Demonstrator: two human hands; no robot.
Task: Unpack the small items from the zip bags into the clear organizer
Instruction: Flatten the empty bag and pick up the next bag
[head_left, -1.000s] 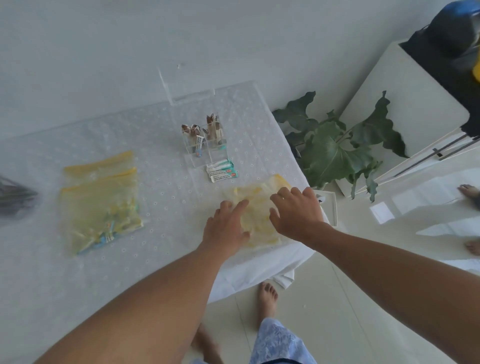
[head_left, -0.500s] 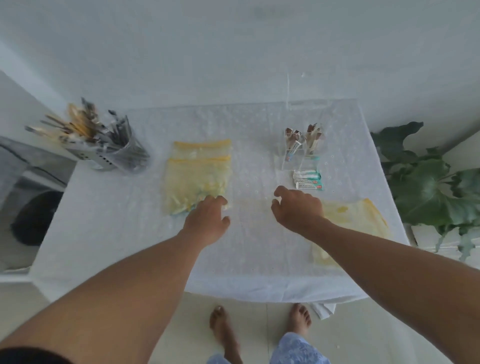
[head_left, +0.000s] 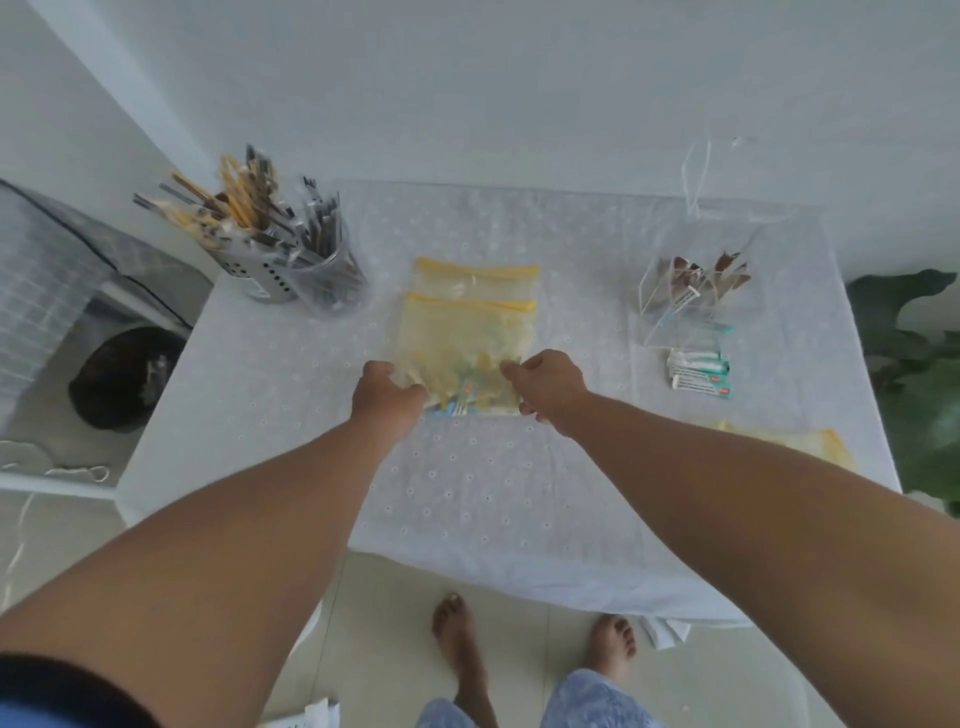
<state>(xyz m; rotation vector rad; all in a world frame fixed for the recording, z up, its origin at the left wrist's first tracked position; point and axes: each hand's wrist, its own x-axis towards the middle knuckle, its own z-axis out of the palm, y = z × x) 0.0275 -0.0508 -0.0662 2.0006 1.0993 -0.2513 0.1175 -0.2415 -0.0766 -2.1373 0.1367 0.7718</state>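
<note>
Two yellow zip bags lie stacked mid-table; the front zip bag (head_left: 467, 338) holds several small colourful items near its bottom edge, and the rear zip bag (head_left: 475, 275) peeks out behind it. My left hand (head_left: 387, 392) grips the front bag's near left corner. My right hand (head_left: 545, 382) grips its near right corner. The clear organizer (head_left: 691, 306) stands at the right with brown sachets in its back compartments. An empty yellow bag (head_left: 821, 441) lies flat at the table's right edge, partly hidden by my right arm.
White and teal sachets (head_left: 698, 371) lie in front of the organizer. A holder of wrapped utensils (head_left: 291, 260) stands at the back left. The table (head_left: 493, 499) carries a white eyelet cloth. A plant (head_left: 919, 374) is at the right, a dark bin (head_left: 124, 376) at the left.
My view swung left from the empty bag at the right edge. Both hands left that bag, crossed to the stacked bags and took hold of the front one's near corners.
</note>
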